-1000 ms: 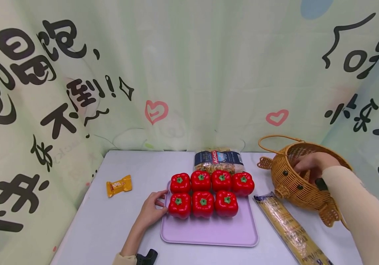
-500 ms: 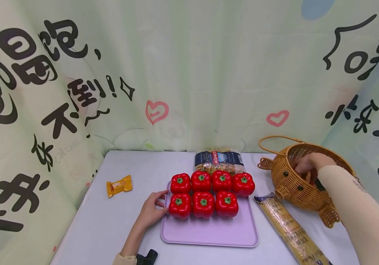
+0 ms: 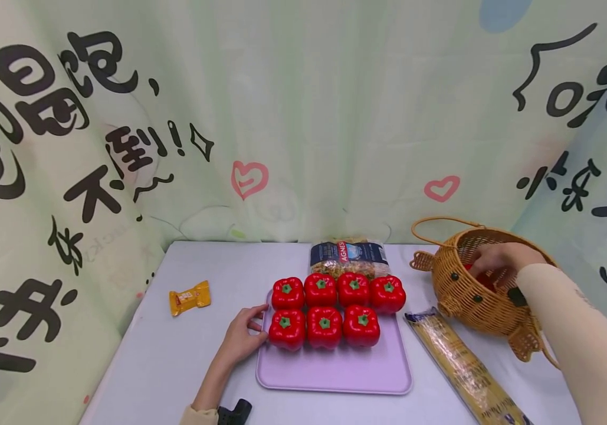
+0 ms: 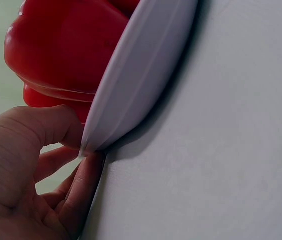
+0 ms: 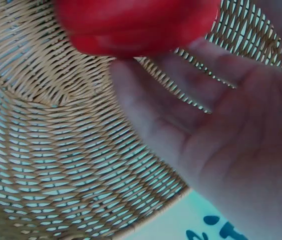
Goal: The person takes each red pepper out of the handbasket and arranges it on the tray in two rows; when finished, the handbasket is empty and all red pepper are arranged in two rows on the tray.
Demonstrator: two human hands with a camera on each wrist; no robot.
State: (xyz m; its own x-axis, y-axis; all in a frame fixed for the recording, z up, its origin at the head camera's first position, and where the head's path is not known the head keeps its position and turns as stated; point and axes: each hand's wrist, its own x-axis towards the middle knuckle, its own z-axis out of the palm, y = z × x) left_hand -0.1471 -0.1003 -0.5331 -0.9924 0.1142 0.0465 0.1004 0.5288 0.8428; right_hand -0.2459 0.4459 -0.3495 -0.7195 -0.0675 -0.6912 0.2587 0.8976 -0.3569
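Observation:
My right hand [image 3: 507,260] reaches into a wicker basket [image 3: 462,298] shaped like an animal, with button eyes and a snout. In the right wrist view, its fingers hold a red bell pepper [image 5: 136,27] inside the basket, and a bit of red shows under the hand in the head view. At the left edge of a lilac tray [image 3: 335,373], my left hand [image 3: 243,337] pinches the rim, thumb at the top and fingers below. Several red bell peppers [image 3: 325,323] with green stem tops stand in two rows on the tray, four places behind and three in front.
A bag of dry pasta [image 3: 350,258] lies behind the tray. Between tray and basket is a long pack of spaghetti [image 3: 468,369]. An orange-wrapped snack [image 3: 190,298] lies on the white table [image 3: 176,366] at left. A printed curtain [image 3: 335,118] hangs behind.
Red has come into view under my right hand in the basket, where a pepper is now held. My left hand and the peppers on the tray have stayed put.

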